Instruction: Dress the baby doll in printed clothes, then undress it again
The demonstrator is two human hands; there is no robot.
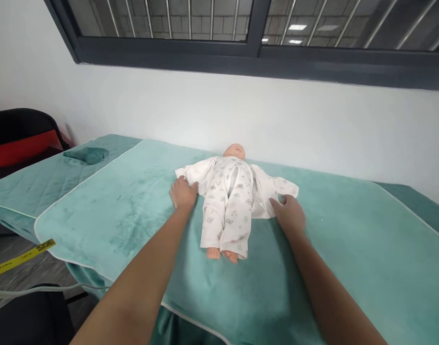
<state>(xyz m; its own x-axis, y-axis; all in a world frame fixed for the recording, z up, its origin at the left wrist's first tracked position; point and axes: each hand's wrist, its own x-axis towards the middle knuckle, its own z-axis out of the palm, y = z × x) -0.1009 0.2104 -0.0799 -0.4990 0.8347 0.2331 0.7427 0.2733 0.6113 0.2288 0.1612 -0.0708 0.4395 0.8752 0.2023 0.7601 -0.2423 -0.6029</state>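
Observation:
A baby doll lies on its back with its head toward the wall and bare feet toward me. White printed trousers cover its legs and reach high over its front. Spread out to both sides beneath them is a white baby shirt with its sleeves outstretched. My left hand is closed at the left sleeve's cuff, fingertips partly hidden. At the shirt's right side edge, below the other sleeve, my right hand has its thumb and forefinger on the cloth.
A green plush cover lies over the padded table, which has a face hole at the left. Behind stand a white wall and a dark window frame. A yellow strap and a pale cable are at lower left.

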